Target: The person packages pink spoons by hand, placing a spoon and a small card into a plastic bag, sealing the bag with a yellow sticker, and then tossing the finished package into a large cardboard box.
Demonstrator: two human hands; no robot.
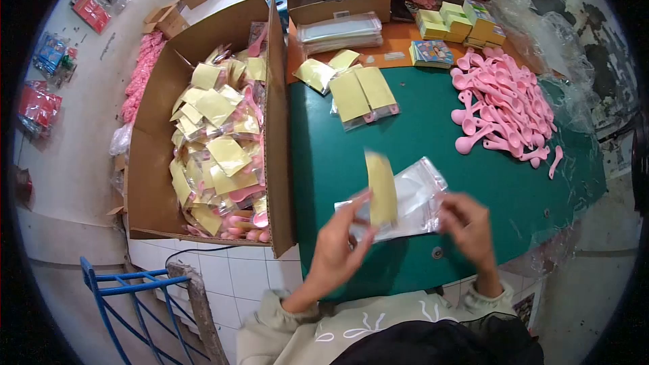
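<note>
My left hand (339,245) holds a yellow card (382,188) upright between thumb and fingers, over the lower middle of the green table (324,162). Under and behind the card lie clear plastic bags (418,199). My right hand (468,226) is at the right edge of these bags, its fingers bent and blurred; whether they grip a bag edge is unclear. Farther back lie packed bags with yellow cards (358,96). Pink spoons (503,98) are heaped at the right.
An open cardboard box (280,162) full of packed bags stands left of the table. Card stacks (433,54), bundled plastic bags (339,32) and another box (338,10) are at the back. A blue metal frame (138,289) is at the lower left.
</note>
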